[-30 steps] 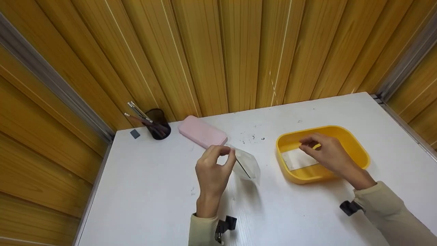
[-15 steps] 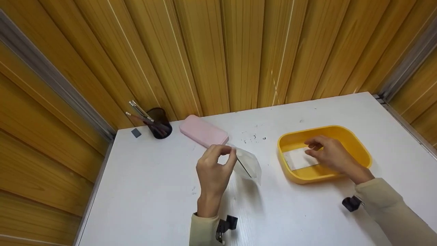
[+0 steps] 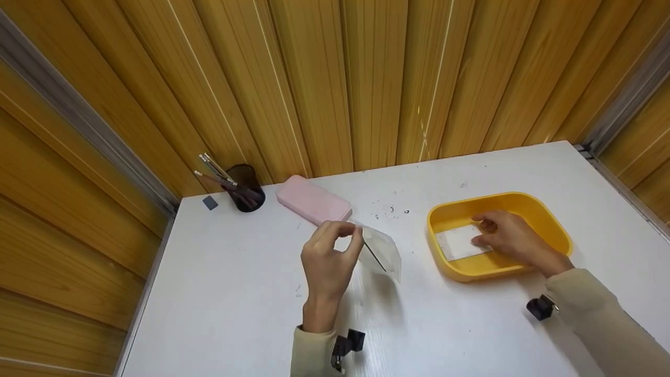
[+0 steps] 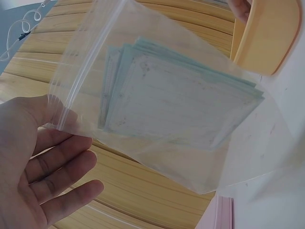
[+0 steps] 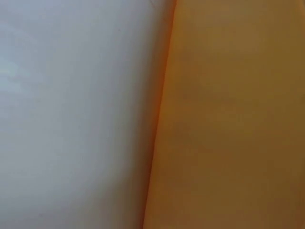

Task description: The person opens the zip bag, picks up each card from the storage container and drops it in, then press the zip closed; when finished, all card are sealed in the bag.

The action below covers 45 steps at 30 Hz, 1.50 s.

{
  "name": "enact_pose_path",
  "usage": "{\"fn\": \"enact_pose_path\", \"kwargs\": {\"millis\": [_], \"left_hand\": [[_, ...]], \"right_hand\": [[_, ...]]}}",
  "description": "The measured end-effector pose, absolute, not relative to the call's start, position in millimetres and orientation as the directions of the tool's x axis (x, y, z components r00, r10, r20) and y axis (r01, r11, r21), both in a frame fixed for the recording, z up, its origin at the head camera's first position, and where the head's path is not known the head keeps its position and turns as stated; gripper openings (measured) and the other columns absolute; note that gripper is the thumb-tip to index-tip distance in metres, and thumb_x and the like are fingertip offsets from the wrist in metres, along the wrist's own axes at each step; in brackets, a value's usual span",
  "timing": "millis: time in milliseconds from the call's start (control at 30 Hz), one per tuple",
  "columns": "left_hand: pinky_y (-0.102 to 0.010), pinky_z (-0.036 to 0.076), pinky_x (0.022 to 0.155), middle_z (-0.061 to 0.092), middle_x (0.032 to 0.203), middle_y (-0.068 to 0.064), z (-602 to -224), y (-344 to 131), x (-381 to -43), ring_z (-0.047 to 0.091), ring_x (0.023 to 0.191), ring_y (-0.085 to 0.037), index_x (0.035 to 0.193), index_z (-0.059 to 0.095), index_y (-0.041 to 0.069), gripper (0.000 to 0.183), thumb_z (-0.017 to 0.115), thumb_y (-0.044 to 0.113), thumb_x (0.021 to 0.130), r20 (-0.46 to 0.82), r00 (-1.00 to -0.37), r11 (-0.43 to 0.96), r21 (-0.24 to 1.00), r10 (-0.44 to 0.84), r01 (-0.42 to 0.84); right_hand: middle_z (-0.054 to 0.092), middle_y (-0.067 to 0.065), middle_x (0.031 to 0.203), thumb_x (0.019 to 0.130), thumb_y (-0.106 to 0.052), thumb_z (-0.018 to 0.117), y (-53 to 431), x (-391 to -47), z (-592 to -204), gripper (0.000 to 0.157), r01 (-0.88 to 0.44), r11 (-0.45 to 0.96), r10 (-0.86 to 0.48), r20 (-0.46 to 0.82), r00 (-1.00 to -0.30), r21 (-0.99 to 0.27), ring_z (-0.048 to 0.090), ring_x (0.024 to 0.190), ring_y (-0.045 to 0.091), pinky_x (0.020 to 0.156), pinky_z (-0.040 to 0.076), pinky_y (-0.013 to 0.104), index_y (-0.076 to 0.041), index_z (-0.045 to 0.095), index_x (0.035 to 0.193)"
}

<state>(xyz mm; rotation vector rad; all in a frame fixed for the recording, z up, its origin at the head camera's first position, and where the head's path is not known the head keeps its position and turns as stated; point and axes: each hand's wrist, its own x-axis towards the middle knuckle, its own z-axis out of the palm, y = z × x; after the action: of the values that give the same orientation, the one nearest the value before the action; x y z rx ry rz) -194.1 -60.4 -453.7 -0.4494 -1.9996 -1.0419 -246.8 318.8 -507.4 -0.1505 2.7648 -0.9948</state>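
Observation:
My left hand [image 3: 325, 264] pinches the zip edge of a clear zip-lock bag [image 3: 390, 254] between thumb and index finger, held over the table. Several pale cards with light green edges [image 4: 176, 100] show through the plastic in the left wrist view, while the other three fingers stay extended. My right hand [image 3: 507, 238] is inside a yellow tray [image 3: 473, 275], its thumb and fingers parted at the right end of a white card [image 3: 456, 243] that lies on the tray's floor. In the right wrist view the tray's wall [image 5: 228, 119] fills one half and hides the fingers.
A pink case [image 3: 313, 199] lies behind the bag. Farther left stand a black pen cup [image 3: 248, 191] with several pencils and a dark grey eraser [image 3: 210, 202]. Wood-patterned panels [image 3: 371, 84] rise along the white table's back edge.
My right hand has moved lower into the tray and slightly right, to the end of the white card. The left hand and the bag keep their place.

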Motion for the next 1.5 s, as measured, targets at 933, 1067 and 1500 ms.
{"fn": "enact_pose_path", "kwargs": {"millis": [933,1067,1500], "left_hand": [[-0.031,0.061,0.069,0.074,0.080,0.000,-455.3,-60.4,-193.6,0.072,0.074,-0.014,0.083,0.074,0.007,0.013,0.084,-0.001,0.082,0.789,-0.611,0.601,0.518,-0.061,0.609],[-0.031,0.061,0.069,0.074,0.080,0.000,-455.0,-60.2,-193.6,0.072,0.074,-0.014,0.084,0.074,0.008,0.013,0.084,-0.001,0.083,0.789,-0.612,0.603,0.517,-0.059,0.608],[-0.031,0.061,0.069,0.074,0.080,0.000,-454.9,-59.6,-194.3,0.072,0.075,-0.014,0.083,0.074,0.008,0.014,0.085,-0.001,0.082,0.792,-0.608,0.594,0.513,-0.049,0.620]], "right_hand": [[0.059,0.021,0.109,0.092,-0.018,0.085,326.0,-251.6,-508.9,0.046,0.031,0.755,-0.106,-0.169,-0.980,-0.656,0.053,0.097,0.033,0.083,0.048,0.036,0.006,0.054,0.118],[0.061,0.019,0.108,0.096,-0.016,0.081,328.4,-247.5,-505.4,0.039,0.036,0.734,-0.097,-0.158,-0.983,-0.678,0.055,0.097,0.031,0.076,0.049,0.023,0.004,0.054,0.116],[0.068,0.016,0.097,0.098,-0.001,0.075,311.1,-226.9,-467.6,0.019,-0.256,0.646,-0.089,0.262,-0.961,-0.719,0.066,0.079,0.011,0.066,0.052,0.014,0.005,0.062,0.111]]}}
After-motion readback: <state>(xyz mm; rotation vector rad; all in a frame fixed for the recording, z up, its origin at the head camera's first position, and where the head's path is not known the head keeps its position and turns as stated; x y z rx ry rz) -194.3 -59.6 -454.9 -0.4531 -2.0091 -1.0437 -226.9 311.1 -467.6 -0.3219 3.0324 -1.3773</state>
